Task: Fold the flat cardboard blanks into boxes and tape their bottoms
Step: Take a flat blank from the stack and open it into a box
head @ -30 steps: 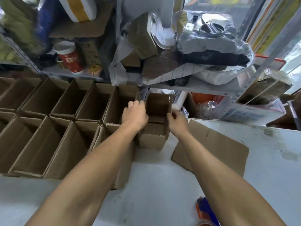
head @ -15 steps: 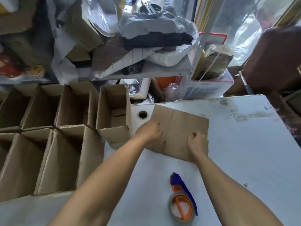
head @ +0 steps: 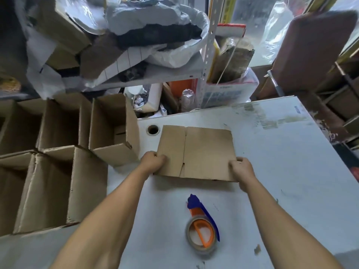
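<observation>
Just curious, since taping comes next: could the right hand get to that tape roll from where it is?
Probably yes. The tape dispenser lies on bare table between the forearms, nothing over it. But the right hand grips the flat cardboard blank and must let go first.

Plain brown blank (head: 202,152), brown boxes (head: 58,171), grey-white scuffed table (head: 291,171), tape dispenser (head: 202,228) in blue and orange, brownish tape roll, white bag (head: 174,55), orange packet (head: 182,86)

White table (head: 281,152) with a round hole (head: 153,129) near its far edge, flat cardboard blank (head: 202,150) lying at centre, tape dispenser (head: 202,228) nearer the viewer, open boxes (head: 64,152) standing along the left side, grey smudges toward the far right corner
</observation>
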